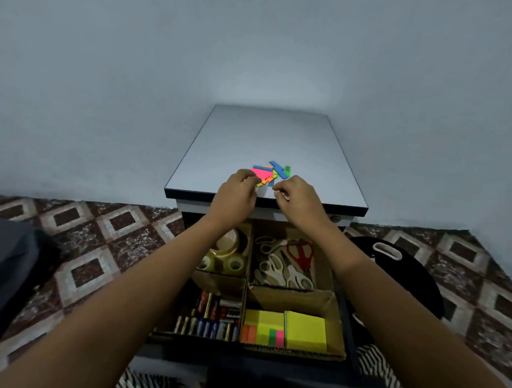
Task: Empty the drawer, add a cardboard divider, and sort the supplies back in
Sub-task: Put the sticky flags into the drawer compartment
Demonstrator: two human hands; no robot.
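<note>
Drawer (348, 324) at 6 o'clock nearly sorted, cardboard divider (288, 298) in. Sticky flags (266, 173) loose on cabinet top (251, 135), 12 o'clock. Left hand (235, 194) pinches at pile; right hand (300, 200) curled, can't tell if holding. Next, I guess: gather flags, drop by sticky notes (304, 329).

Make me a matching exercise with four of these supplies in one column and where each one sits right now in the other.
Column one:
1. tape rolls
2. scissors
3. batteries
4. sticky flags

Column two:
A. on the cabinet top
B. near-left compartment of the drawer
C. far-right compartment
D. far-left compartment

Pairs: 1-D, 2-C, 3-B, 4-A
</note>
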